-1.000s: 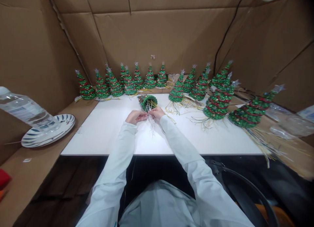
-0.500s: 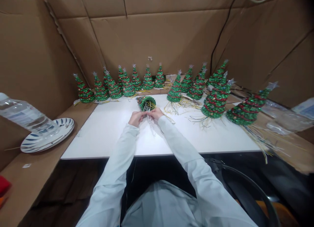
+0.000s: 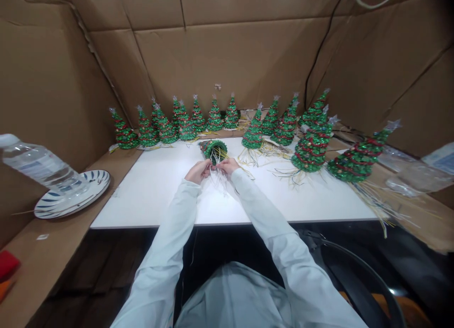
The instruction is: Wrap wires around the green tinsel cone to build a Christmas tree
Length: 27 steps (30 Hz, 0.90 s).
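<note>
As seen from the head view | left hand (image 3: 196, 172), right hand (image 3: 227, 166) | fingers (image 3: 213, 166) of both clenched on pale stiff wires (image 3: 218, 173) | wires sprout from round base of glittery green cone tree (image 3: 213, 149), lying on its side on smooth white desk (image 3: 152, 200)

Brown cardboard walls (image 3: 227, 49) box in the white table (image 3: 142, 205) on three sides, with a black cable (image 3: 321, 49) running down the right wall.

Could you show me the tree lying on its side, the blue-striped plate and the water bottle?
Tree on its side (image 3: 213, 144), head view, green base rim.
Blue-striped plate (image 3: 100, 186), head view, right rim.
Water bottle (image 3: 37, 163), head view, middle of body.
</note>
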Available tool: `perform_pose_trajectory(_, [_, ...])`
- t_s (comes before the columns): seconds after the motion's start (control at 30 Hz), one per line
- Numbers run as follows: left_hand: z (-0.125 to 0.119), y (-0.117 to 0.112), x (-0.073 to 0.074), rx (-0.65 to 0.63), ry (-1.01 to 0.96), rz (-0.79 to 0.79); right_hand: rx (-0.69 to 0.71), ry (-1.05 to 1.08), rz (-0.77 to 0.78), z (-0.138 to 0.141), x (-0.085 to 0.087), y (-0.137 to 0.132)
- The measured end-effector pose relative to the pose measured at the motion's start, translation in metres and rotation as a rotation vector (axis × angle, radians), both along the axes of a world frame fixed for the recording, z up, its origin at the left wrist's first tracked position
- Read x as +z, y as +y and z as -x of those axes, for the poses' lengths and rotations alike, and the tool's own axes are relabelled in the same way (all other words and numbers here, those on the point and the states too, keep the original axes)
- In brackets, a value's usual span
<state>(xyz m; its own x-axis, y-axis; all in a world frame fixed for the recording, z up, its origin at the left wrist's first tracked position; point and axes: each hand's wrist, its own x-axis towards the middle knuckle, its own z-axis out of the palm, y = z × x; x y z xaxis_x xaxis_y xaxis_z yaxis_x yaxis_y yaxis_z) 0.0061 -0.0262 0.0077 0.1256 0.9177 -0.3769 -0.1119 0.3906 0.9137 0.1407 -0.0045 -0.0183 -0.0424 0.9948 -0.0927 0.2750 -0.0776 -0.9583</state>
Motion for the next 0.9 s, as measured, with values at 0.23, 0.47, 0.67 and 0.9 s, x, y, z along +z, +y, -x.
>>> perform_pose_trajectory(0.23, [0.000, -0.001, -0.003, -0.034, 0.072, -0.028, -0.023, 0.199, 0.148, 0.003, 0.011, -0.013])
perform_pose_trajectory(0.47, [-0.007, -0.008, 0.001, 0.042, 0.169, -0.084, -0.056, 0.273, 0.178, 0.007, 0.007, -0.012])
perform_pose_trajectory(0.67, [-0.005, -0.007, 0.002, 0.027, 0.155, -0.065, -0.077, 0.317, 0.180, 0.006, 0.006, -0.012])
perform_pose_trajectory(0.9, [-0.002, -0.010, 0.006, -0.025, 0.192, -0.067, -0.075, 0.312, 0.172, 0.004, 0.006, -0.013])
